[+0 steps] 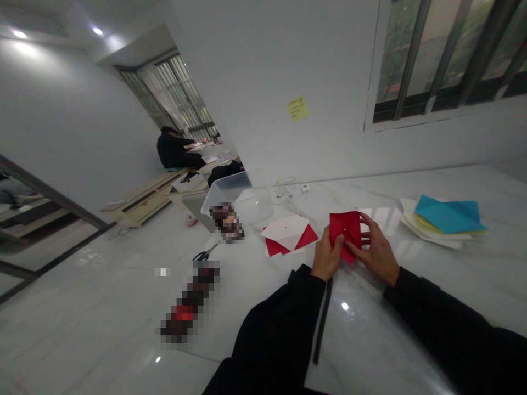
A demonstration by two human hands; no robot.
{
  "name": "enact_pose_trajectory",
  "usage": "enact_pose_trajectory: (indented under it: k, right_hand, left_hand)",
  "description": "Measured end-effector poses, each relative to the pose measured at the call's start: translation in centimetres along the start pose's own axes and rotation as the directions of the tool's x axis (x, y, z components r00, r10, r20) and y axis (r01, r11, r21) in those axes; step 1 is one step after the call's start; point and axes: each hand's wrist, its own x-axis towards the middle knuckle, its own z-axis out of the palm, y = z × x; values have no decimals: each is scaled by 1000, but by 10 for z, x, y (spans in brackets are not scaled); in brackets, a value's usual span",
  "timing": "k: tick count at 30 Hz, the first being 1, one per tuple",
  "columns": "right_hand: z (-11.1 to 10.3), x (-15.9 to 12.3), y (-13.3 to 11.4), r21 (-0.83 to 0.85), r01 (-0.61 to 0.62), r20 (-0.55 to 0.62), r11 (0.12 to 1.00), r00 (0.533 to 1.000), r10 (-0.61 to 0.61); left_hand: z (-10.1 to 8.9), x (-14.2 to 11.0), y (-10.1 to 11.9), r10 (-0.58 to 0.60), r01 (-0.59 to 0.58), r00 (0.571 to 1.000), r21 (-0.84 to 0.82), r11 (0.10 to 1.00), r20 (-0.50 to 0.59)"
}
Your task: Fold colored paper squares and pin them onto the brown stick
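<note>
Between my two hands is a piece of red folded paper [345,222], creased toward its middle, with a small pale spot near the centre. My left hand [326,257] grips its lower left side, thumb on the front. On the right edge, my right hand [377,253] pinches the paper with fingers curled and thumb low on the front. A thin dark stick [323,326] runs down below my left hand; whether it is held or lies on the table I cannot tell. Left of my hands lie cut sheets of white paper [285,230] and red paper [308,237].
Scissors [205,254] lie on the white marbled table [123,340] to the left, near two pixelated items. A clear plastic bin [214,192] stands behind them. Blue paper [448,214] tops a stack at right. A yellow note [298,108] is on the wall. Another person [175,149] sits far back.
</note>
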Motion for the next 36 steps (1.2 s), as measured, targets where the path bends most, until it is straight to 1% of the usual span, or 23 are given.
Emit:
enact_pose_trajectory:
  k: [6, 9, 13, 17, 20, 23, 26, 28, 31, 33, 36]
  right_hand:
    - [0, 0, 2, -10, -30, -22, 999, 999, 30]
    - [-1, 1, 2, -10, -52, -21, 999, 998, 52]
    - [-5, 3, 2, -16, -117, -30, 993, 993, 117]
    - [-9, 7, 7, -51, -178, -88, 983, 981, 173]
    - [-10, 9, 16, -18, -227, -90, 974, 970, 224]
    - [-9, 11, 22, 67, -240, -80, 968, 966, 245]
    - [-10, 11, 22, 156, -232, -112, 960, 962, 251]
    - [-11, 11, 20, 174, -218, -95, 960, 967, 237]
    - [-14, 13, 19, 123, -153, -32, 981, 987, 158]
    - [-16, 15, 22, 99, -123, 26, 988, 992, 121]
    - [-18, 17, 27, 162, -181, 132, 970, 978, 161]
  left_hand:
    - [2, 2, -9, -34, 29, 998, -96, 995, -46]
    - [2, 4, -13, -51, 47, 996, -60, 997, -76]
    - [-2, 11, -19, -36, 32, 985, -29, 999, -170]
    - [-9, 20, -27, -89, 71, 968, -81, 994, -234]
    - [-13, 24, -33, -118, 83, 954, -136, 987, -277]
    - [-14, 27, -36, -153, 107, 951, -178, 978, -267]
    - [-13, 27, -38, -176, 145, 953, -139, 980, -245]
    - [-13, 27, -38, -170, 147, 960, -115, 982, -224]
    - [-15, 26, -35, -144, 128, 973, -99, 987, -181]
    - [-16, 26, -31, -124, 110, 979, -93, 990, -162]
    - [-19, 27, -26, -120, 98, 981, -140, 985, -152]
